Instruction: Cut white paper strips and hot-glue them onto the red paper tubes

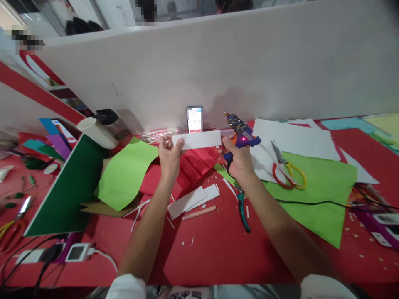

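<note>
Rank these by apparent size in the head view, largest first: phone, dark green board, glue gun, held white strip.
1. Dark green board
2. White strip and glue gun: too alike to rank
3. Phone, partly hidden

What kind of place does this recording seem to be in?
Probably a craft workshop or classroom, though I can't tell which: the right hand holds a glue gun, scissors lie across a white sheet and a green sheet, and paper scraps litter the red table.
</note>
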The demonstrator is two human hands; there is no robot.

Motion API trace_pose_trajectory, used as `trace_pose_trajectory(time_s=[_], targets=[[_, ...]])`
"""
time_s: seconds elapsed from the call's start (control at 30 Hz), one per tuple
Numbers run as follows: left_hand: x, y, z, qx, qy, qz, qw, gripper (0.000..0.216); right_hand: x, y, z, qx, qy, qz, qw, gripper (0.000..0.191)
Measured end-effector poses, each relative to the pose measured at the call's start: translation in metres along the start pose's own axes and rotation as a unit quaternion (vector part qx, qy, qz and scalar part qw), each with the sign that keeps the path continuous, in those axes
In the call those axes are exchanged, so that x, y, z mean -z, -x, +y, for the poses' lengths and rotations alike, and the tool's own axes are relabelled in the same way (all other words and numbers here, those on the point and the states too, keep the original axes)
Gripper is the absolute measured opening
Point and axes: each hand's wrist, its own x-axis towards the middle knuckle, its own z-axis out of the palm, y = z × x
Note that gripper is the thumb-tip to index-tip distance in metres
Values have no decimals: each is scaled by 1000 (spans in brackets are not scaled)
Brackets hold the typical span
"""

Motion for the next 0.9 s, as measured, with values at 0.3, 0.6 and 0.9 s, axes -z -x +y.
trace_pose_trajectory(time_s=[0.3, 0.6, 0.9], targets=[[-8, 9, 2, 58, -11, -130, 990, 57, 2, -7, 3, 43, 41, 72, 996, 40], [32, -10, 43, -70, -165, -143, 973, 54, 22, -21, -17, 92, 117, 19, 989, 38], [7, 25, 59, 48, -181, -357, 915, 78, 19, 1, -37, 74, 316, -181, 928, 27]])
